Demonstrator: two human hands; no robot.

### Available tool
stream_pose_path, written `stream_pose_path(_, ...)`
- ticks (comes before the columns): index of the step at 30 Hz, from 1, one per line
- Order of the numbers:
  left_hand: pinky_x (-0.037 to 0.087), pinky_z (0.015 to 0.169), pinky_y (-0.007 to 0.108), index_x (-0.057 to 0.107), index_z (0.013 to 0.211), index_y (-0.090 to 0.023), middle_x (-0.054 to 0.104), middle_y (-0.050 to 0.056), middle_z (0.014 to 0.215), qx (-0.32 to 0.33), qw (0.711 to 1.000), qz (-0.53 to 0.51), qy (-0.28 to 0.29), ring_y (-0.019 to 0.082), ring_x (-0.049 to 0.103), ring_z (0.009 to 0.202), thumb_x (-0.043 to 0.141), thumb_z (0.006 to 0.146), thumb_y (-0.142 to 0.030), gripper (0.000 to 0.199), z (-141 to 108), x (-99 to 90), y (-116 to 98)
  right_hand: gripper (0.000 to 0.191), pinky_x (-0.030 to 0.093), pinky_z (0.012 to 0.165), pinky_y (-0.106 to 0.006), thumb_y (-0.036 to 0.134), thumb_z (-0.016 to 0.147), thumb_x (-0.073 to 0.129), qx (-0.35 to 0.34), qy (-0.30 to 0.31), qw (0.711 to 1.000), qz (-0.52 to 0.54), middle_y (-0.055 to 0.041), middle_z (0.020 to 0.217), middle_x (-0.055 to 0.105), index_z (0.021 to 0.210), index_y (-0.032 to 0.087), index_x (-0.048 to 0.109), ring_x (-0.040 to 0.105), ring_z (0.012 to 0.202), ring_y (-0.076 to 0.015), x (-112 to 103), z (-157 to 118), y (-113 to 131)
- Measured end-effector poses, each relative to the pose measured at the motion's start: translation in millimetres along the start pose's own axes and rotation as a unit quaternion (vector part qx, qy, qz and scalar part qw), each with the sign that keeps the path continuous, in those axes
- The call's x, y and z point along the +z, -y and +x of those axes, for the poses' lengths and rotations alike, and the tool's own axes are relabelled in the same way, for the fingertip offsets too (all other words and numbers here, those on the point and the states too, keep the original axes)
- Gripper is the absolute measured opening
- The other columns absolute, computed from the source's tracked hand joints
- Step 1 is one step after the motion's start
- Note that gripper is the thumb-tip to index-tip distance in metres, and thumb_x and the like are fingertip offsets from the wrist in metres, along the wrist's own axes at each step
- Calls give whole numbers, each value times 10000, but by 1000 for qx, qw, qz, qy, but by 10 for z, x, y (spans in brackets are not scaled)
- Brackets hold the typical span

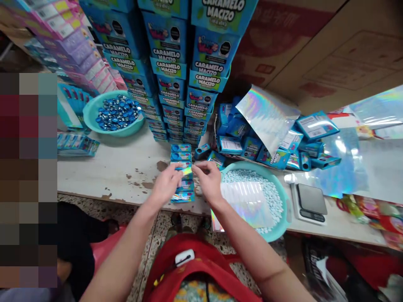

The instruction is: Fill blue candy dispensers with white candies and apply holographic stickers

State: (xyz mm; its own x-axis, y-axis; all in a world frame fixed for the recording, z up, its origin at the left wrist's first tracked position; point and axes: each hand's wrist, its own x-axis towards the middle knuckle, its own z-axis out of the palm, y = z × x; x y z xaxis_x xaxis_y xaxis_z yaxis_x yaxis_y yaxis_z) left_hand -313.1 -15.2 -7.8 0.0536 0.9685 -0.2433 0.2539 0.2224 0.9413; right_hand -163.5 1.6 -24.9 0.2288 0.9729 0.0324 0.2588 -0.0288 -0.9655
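Blue boxes (pixel 181 155) on a chipped white table (pixel 116 165), speckled floor (pixel 156 222) below

Row runs lengthwise away, boxes crosswise; left hand (pixel 166 183) and right hand (pixel 208 180) narrowed, grip unclear.

The left grip (pixel 166 183) and right grip (pixel 209 181) nearly meet, fingers (pixel 174 168) bent inward; behind them, bare forearms (pixel 252 247) spread apart.

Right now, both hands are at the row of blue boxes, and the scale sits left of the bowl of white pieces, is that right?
Not quite: the head view shows the scale to the right of the bowl of white pieces. The left hand and right hand are indeed at the row of blue boxes.
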Motion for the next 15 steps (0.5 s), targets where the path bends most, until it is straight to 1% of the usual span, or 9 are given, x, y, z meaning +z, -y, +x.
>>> stream_pose_path(1, 320, 483, 207, 521, 1027, -191, 477, -60, 542, 10, 1000, -3, 3, 102, 438, 489, 499, 822, -314, 240, 118, -166, 12, 133, 453, 795, -340, 339, 726, 672, -2, -3, 1000, -4, -28, 813, 591, 702, 208, 668, 549, 849, -192, 169, 85, -5)
stream_pose_path(3, 282, 463, 197, 475, 1023, -194, 434, -80, 511, 22, 999, -20, 11, 94, 395, 459, 502, 791, -265, 244, 368, -416, 52, 126, 425, 870, -364, 332, 721, 674, -2, -18, 1000, -16, -33, 845, 591, 693, 210, 674, 537, 906, -201, 444, 249, -32)
stream_pose_path(4, 262, 454, 193, 462, 994, -198, 416, -87, 500, 20, 999, -29, 18, 89, 373, 445, 503, 777, -250, 227, 485, -497, 80, 120, 411, 897, -377, 328, 716, 678, 1, -24, 999, -25, -37, 871, 587, 688, 211, 675, 526, 932, -206, 546, 319, -53)
stream_pose_path(6, 235, 445, 187, 444, 946, -206, 403, -93, 489, 8, 999, -42, 33, 82, 344, 429, 506, 751, -233, 207, 676, -574, 154, 106, 397, 915, -391, 306, 704, 683, 11, -31, 998, -44, -46, 911, 568, 667, 209, 663, 510, 949, -213, 676, 425, -107)
stream_pose_path(9, 221, 438, 183, 430, 903, -212, 400, -96, 491, -4, 996, -73, 47, 77, 320, 422, 520, 737, -263, 196, 814, -535, 309, 110, 396, 903, -391, 273, 683, 685, 30, -28, 996, -74, -49, 919, 528, 636, 199, 619, 502, 927, -214, 740, 506, -203)
stream_pose_path(11, 234, 436, 183, 430, 887, -210, 393, -94, 494, -7, 996, -88, 33, 82, 330, 426, 525, 744, -313, 200, 820, -442, 444, 143, 410, 869, -379, 278, 650, 706, 53, -36, 995, -82, -37, 901, 513, 674, 199, 589, 503, 877, -203, 743, 532, -268)
stream_pose_path(13, 277, 445, 190, 450, 864, -198, 429, -76, 516, -23, 997, -66, -18, 93, 384, 449, 521, 740, -334, 198, 797, -332, 604, 228, 432, 801, -349, 297, 617, 725, 84, -47, 993, -71, -10, 853, 513, 736, 205, 554, 504, 803, -182, 749, 551, -327)
stream_pose_path(15, 334, 469, 207, 482, 860, -180, 508, -36, 579, -38, 996, -18, -80, 115, 465, 503, 498, 734, -316, 187, 784, -248, 769, 273, 443, 733, -313, 314, 620, 717, 86, -43, 994, -50, 17, 799, 518, 780, 212, 521, 501, 742, -162, 773, 571, -373)
